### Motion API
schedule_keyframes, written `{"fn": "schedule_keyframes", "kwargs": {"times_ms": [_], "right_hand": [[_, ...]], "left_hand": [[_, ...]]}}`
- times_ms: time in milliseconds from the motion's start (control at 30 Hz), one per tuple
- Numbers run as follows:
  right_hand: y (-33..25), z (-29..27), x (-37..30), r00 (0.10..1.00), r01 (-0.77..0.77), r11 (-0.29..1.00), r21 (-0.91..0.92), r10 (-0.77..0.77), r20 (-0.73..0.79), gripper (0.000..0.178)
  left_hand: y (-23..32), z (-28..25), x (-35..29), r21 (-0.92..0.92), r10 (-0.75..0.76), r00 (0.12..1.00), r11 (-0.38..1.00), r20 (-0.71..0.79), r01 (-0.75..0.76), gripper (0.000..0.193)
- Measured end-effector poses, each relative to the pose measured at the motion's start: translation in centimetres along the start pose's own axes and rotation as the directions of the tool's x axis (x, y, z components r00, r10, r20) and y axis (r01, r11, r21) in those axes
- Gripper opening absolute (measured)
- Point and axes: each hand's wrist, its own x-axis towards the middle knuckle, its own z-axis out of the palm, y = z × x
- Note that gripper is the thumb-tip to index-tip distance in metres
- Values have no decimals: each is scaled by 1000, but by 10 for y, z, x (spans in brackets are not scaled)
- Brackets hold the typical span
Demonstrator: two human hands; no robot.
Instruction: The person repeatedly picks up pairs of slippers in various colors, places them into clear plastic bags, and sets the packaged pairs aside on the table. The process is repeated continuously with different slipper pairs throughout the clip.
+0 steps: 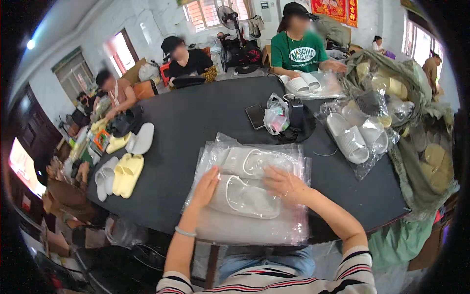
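A pair of light grey slippers lies on a stack of clear plastic bags at the near edge of the table. Clear film covers at least part of the pair; exactly how it wraps them I cannot tell. My left hand rests at the left end of the slippers, fingers stretched out against them. From the right, my right hand reaches over the slippers with its fingers extended and slightly blurred. Neither hand visibly grips anything.
Bagged grey slippers lie right, beside a large green sack of slippers. Yellow slippers and grey ones stand left on the dark table. A phone lies mid-table. Across it, a person handles white slippers.
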Motion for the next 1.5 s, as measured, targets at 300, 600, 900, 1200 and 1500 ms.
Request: {"fn": "schedule_keyframes", "kwargs": {"times_ms": [300,600,900,1200,1500], "right_hand": [[-5,19,3,881,275,915,-296,-363,-303,63],[-26,21,57,995,-103,995,16,103,-19,62],[1,34,63,938,-332,940,84,319,133,42],[33,-45,-151,714,-569,709,417,677,-178,28],[-41,-154,-85,760,-494,854,163,516,-395,26]], "left_hand": [[-9,17,-8,-196,-83,979,980,-185,46,48],[8,13,-9,-67,57,984,995,-168,-69,46],[9,15,-5,176,-142,990,974,-13,142,54],[26,21,-7,545,-91,995,836,35,57,91],[37,14,-9,528,-23,999,849,32,3,80]]}}
